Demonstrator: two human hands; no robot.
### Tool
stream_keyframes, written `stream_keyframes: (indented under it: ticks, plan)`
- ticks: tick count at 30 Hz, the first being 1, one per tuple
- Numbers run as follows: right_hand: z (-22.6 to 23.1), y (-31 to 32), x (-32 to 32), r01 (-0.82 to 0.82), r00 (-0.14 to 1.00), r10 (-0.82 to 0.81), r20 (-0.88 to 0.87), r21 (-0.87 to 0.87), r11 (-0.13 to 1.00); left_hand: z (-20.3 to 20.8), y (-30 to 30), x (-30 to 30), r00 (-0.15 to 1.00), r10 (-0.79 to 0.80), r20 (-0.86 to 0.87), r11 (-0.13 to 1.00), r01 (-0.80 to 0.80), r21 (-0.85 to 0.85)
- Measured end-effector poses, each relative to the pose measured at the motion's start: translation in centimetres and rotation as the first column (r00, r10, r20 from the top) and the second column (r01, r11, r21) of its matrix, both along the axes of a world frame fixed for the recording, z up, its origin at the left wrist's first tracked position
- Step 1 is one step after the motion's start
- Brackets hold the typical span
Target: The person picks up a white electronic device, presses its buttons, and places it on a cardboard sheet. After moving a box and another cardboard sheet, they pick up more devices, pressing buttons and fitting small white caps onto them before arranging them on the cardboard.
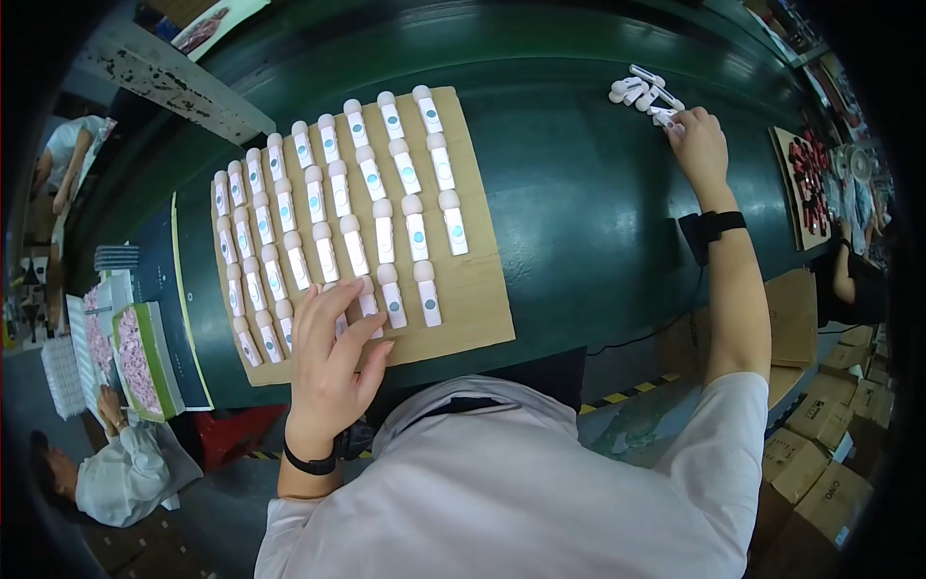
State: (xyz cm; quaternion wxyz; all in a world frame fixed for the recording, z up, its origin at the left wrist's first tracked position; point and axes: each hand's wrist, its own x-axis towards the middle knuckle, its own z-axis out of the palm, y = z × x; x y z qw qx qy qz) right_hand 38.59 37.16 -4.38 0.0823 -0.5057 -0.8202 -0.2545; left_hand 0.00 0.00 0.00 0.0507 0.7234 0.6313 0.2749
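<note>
Rows of small white stick-shaped devices with rounded pale pink heads (415, 234) lie on a brown cardboard sheet (477, 299); many show a round blue or dark spot. My left hand (333, 352) is over the sheet's front row, fingers spread. Its fingertips are around a device (367, 301) there, and the hand hides some neighbouring pieces. At the far right, my right hand (702, 145) reaches to a loose heap of similar white devices (634, 89). Its thumb and fingers are closed on one white device (664, 117) at the heap's near edge.
The sheet and heap lie on a dark green belt-like table (569, 212). A metal post (174, 82) stands at the back left. A tray of red and black parts (801, 188) is at the right. Other people work left and right; cartons (820, 429) are stacked at the lower right.
</note>
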Motion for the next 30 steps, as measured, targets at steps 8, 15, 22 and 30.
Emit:
stream_keyframes:
  ticks: [8,15,22,30]
  plan:
    - [1.6,-5.2,-2.9,-0.424,0.491,-0.188,-0.851,-0.421,0.802,0.4,0.6,0.5,0.999,-0.03,0.018,0.999,0.029,0.04]
    - [5.4,-22.2,-11.3,-0.837,0.312,-0.226,-0.923,-0.38,0.394,1.5,1.5,1.3,0.946,-0.175,0.273,0.98,0.14,0.144]
    - [4.1,-27.4,-15.1,-0.926,0.2,0.015,-0.98,-0.184,0.331,1.6,1.3,2.5,0.818,-0.216,0.533,0.966,0.259,-0.006]
    - [4.1,-28.3,-16.7,-0.917,0.134,-0.035,-0.99,-0.138,0.374,0.5,1.2,2.5,0.77,-0.268,0.579,0.961,0.256,0.105]
